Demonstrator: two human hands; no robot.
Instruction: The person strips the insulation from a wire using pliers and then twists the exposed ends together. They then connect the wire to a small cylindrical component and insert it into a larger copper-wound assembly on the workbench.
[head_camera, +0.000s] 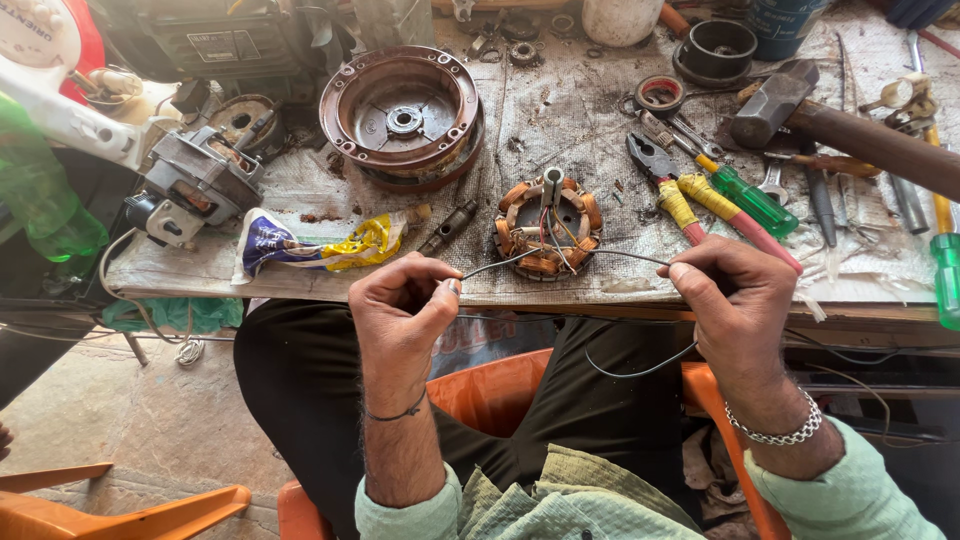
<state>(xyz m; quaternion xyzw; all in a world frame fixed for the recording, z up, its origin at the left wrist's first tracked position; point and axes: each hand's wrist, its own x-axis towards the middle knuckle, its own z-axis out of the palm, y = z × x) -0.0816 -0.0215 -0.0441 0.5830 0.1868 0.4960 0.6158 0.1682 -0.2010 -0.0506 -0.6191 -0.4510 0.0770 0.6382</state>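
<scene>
Both hands pinch one thin grey wire (560, 255), left hand (400, 305) and right hand (735, 300) each with a closed grip. The wire runs crosswise between them, arching over the copper-wound stator (545, 228) at the desk (600, 120) edge, just ahead.

A crumpled plastic wrapper (315, 245), white with blue, purple and yellow print, lies on the desk (600, 285) at the left of the middle of the frame, near its front edge. In the upper left, a small rectangular grey label (225, 45) sits on a dark machine housing (240, 35). At the far upper left corner there is a white round dial face (35, 30) with red beside it.
</scene>
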